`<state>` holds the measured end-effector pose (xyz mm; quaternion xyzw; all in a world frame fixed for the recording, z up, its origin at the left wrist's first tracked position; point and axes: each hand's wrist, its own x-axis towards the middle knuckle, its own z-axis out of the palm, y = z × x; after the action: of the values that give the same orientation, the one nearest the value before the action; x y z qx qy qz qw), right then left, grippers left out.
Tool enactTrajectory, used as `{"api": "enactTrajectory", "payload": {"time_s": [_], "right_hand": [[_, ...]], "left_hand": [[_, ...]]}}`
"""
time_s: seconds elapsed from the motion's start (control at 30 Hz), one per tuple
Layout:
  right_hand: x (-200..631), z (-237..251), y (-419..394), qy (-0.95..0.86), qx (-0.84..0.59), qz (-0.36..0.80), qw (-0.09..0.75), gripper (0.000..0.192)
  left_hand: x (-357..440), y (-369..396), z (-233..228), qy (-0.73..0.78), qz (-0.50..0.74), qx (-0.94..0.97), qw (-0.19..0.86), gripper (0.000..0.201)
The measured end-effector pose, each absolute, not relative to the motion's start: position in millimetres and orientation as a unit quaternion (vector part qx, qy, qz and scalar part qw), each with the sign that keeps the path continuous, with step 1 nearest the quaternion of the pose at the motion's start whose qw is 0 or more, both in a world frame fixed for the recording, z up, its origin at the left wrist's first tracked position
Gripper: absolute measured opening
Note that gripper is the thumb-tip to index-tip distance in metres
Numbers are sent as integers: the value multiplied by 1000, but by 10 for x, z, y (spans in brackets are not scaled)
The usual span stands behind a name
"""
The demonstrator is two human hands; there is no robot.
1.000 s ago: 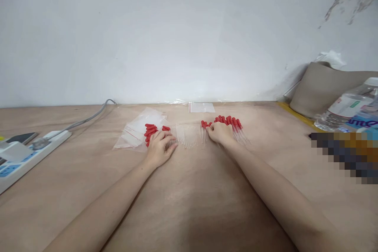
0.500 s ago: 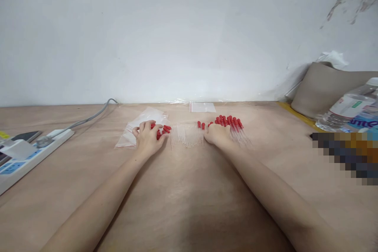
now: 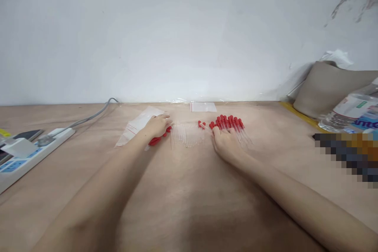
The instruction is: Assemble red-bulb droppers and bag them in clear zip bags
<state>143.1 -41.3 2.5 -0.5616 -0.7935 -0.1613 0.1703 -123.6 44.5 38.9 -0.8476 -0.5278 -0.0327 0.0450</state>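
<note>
My left hand (image 3: 159,125) reaches over a pile of loose red rubber bulbs (image 3: 155,141), its fingers stretched out to the right and partly hiding them. Right of it, thin clear dropper tubes (image 3: 186,134) lie side by side in a row. My right hand (image 3: 226,140) is closed around a clear dropper tube (image 3: 208,128), which slants up to the left. Two small red bulbs (image 3: 201,124) are near that tube's far end; whether they touch it I cannot tell. Several droppers with red bulbs (image 3: 230,120) lie together just beyond my right hand.
Clear plastic bags (image 3: 130,132) lie left of the bulbs, and a small zip bag (image 3: 203,106) lies by the wall. A power strip (image 3: 38,157) with a grey cable (image 3: 94,116) is at left. A water bottle (image 3: 344,112) stands at right beside a grey-brown rolled sheet (image 3: 319,88).
My left hand has shifted right and up, its fingers now pointing right over the bulbs. My right hand has moved right and toward me, and a slanting tube now shows at its fingertips.
</note>
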Motion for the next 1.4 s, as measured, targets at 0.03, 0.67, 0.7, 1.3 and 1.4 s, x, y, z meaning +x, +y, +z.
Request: {"api": "enactTrajectory", "payload": {"time_s": [0.03, 0.67, 0.7, 1.3, 1.4], "right_hand": [[1468, -27, -444, -812, -525, -168, 194, 29], [1598, -300, -472, -815, -439, -1, 378, 23], [1601, -310, -464, -816, -436, -6, 380, 25], [1430, -257, -534, -848, -367, -10, 381, 23], [1423, -288, -526, -853, -359, -19, 378, 23]], "left_hand": [[-1228, 500, 402, -522, -20, -852, 29, 22], [-1026, -12, 330, -421, -372, -824, -74, 31], [-984, -98, 242, -410, -393, -814, -120, 27], [-738, -446, -183, -393, -453, -725, -340, 17], [-731, -446, -184, -386, -458, -725, -339, 16]]}}
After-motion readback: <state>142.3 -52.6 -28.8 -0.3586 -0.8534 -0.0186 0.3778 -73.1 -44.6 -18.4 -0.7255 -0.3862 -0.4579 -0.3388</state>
